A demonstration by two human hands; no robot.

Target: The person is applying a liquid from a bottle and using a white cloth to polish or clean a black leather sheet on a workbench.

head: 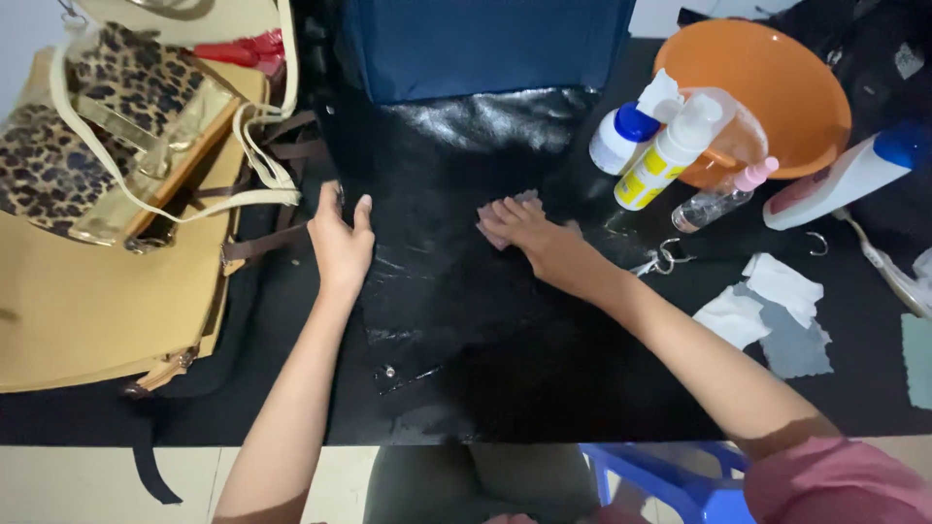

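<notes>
Two hands (340, 238) (524, 228) press one black bag (456, 291); four bottles (670, 155) stand near.

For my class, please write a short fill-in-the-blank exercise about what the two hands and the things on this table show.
1. The right hand presses a small pale cloth onto a shiny ____ bag.
2. The left hand lies flat on the bag's ____ edge.
3. Behind the bottles stands a round ____ basin.
4. On the tan bag at the left rests a purse with a ____ print.

Missing words: black; left; orange; leopard
</notes>
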